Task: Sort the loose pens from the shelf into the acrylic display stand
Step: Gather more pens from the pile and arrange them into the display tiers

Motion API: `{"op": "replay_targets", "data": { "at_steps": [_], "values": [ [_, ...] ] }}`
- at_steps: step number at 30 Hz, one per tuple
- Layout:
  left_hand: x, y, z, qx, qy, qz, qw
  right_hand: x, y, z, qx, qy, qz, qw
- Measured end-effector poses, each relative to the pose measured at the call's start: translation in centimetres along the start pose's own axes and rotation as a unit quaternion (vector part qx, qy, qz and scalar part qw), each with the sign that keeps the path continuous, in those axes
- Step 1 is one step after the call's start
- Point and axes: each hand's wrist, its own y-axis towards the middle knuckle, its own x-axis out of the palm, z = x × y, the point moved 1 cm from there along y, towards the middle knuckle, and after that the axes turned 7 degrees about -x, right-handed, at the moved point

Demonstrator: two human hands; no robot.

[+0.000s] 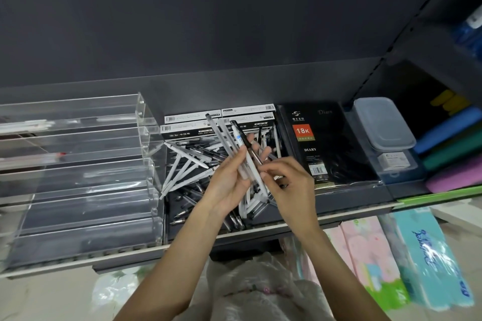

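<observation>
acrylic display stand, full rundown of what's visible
The acrylic display stand is clear plastic, built as stepped horizontal troughs rising toward the back, with a clear side panel on its right. It sits at the left of the shelf, beside the pile of loose pens. Most tiers look empty; an upper tier holds a few pale pens, and a lower one shows something with a red tip. Neither hand touches it.
</observation>
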Motion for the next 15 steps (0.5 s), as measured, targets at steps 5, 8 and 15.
{"op": "replay_targets", "data": {
  "at_steps": [5, 8, 15],
  "values": [
    [0.44, 0.19, -0.02, 0.023, 0.023, 0.002, 0.999, 0.34, -0.54, 0.33, 0.008, -0.019, -0.006, 1.0],
    [0.53, 0.29, 0.07, 0.044, 0.034, 0.003, 0.998, 0.45, -0.77, 0.22, 0.015, -0.046, -0.024, 0.999],
    [0.77, 0.33, -0.1, 0.082, 0.065, 0.008, 0.995, 0.28, -0.39, -0.09, -0.017, -0.126, -0.066, 0.99]
  ]
}}
